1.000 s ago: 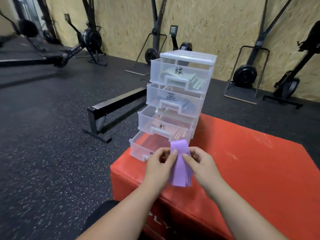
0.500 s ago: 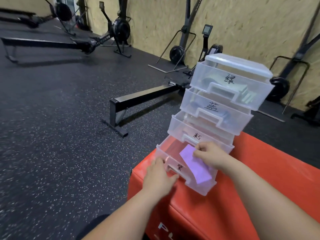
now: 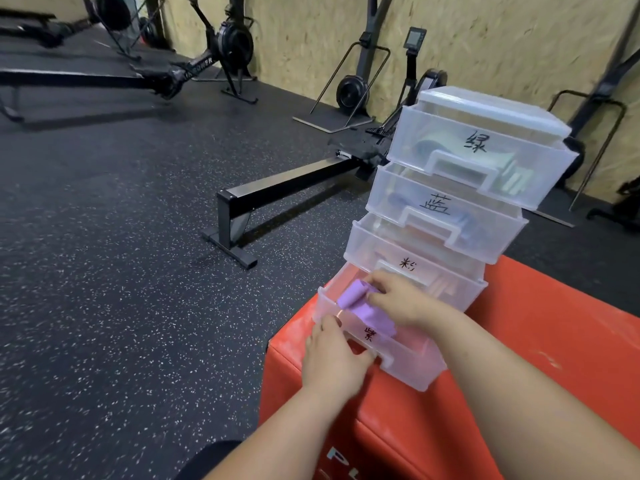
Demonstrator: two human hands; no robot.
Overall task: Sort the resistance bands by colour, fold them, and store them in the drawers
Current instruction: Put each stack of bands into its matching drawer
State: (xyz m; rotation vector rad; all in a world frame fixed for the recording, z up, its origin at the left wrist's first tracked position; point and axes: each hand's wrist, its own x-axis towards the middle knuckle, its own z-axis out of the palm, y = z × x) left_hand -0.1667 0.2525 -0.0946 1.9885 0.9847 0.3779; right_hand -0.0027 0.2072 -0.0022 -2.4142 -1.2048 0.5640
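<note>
A clear plastic drawer unit point(image 3: 485, 109) with several labelled drawers stands on a red box point(image 3: 540, 344). Its bottom drawer point(image 3: 412, 368) is pulled out. A folded purple resistance band point(image 3: 360, 303) lies partly inside that drawer, draped over its front wall. My right hand point(image 3: 398, 299) holds the band from above, fingers curled on it. My left hand point(image 3: 334, 355) grips the drawer's front handle. The upper drawers hold greenish, blue and pink bands, seen through the plastic.
A black rowing machine rail point(image 3: 277, 188) lies on the dark speckled floor left of the box. Other rowers point(image 3: 221, 46) and ski machines point(image 3: 353, 88) stand along the chipboard wall.
The band went from both hands in front of the unit into the bottom drawer. My left hand moved to the drawer handle. The camera swung left and closer.
</note>
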